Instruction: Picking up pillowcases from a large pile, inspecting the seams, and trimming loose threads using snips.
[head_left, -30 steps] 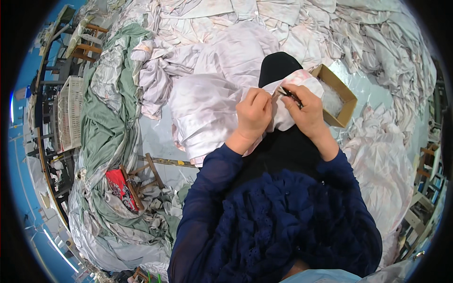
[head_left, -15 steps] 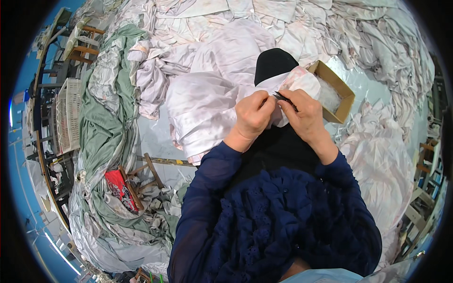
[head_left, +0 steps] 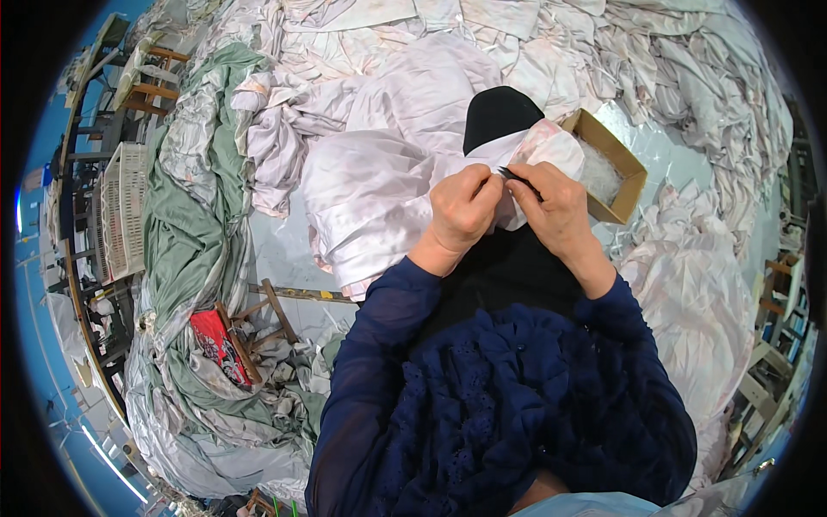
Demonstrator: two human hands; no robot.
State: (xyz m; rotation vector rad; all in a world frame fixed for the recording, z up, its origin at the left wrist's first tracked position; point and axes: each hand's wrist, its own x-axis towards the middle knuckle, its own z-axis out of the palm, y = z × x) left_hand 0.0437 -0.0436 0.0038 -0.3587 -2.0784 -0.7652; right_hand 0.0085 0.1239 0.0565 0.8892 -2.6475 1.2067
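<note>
Over my lap, a length of pale pinkish-white fabric [head_left: 366,202] spreads to the left and up across my black-clad knee [head_left: 500,116]. My left hand [head_left: 461,207] is closed in a pinch at the fabric's edge; what sits right at its fingertips is too small to make out. In my right hand [head_left: 558,211] is a small pair of black thread snips [head_left: 510,176], whose dark tips point at the left fingertips. Most of the snips is hidden by the fingers. Both hands are close together, almost touching.
An open cardboard box [head_left: 636,185] with clear plastic inside stands beyond my right hand. Heaps of pale fabric [head_left: 689,302] surround me. Green fabric [head_left: 185,233] lies on the left, near a small wooden stool [head_left: 277,312], a red cloth [head_left: 217,345] and a white plastic crate [head_left: 127,211].
Nearly nothing differs. Both hands keep their place and grip, and the view has shifted only slightly.
</note>
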